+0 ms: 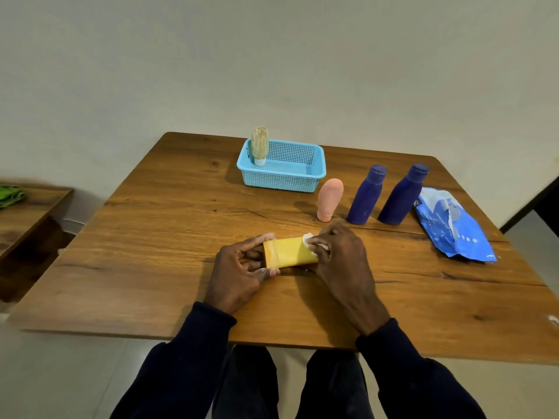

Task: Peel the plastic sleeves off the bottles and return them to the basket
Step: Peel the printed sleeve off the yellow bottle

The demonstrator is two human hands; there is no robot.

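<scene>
**Sleeve removal under way: one bottle in the basket, four outside it**

The wooden table [157, 237] carries everything. At its right edge lies a blue packet [450, 225], possibly wipes. The light-blue basket [281, 182] sits toward the far side and holds a single pale bottle [259, 143], standing on its cap in the left corner. By its bare, streaked look, this one is judged finished.

Two dark blue bottles [366, 195] [402, 196] stand upright between the basket and the packet, with a pink bottle [329, 199] on its cap just beside them. All three are outside the basket. Whether their sleeves are already off cannot be told from this view.

The yellow bottle [290, 251] is the one being worked on. It lies on its side near the front edge, between both hands. The left hand [239, 273] grips its left end, with the fingers curled round it. The right hand [341, 255] pinches a small white scrap [308, 238] against the bottle's right end. Whether the scrap is a wipe or peeled material is unclear.

Judged progress is about one bottle in five returned. The yellow bottle is mid-step and not yet ready to go back.
</scene>
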